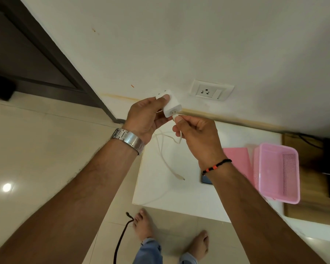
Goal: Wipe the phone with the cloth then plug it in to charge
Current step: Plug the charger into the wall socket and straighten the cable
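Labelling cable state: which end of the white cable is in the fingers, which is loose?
The USB end, pinched by the right hand at the white charger block held by the left hand. The small connector lies free on the white table.

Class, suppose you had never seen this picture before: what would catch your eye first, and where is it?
First, the two hands at the centre: the left hand grips a white charger block while the right hand pinches the white cable plug at its port. Next, the wall socket just above right, and the pink basket on the white table at right.
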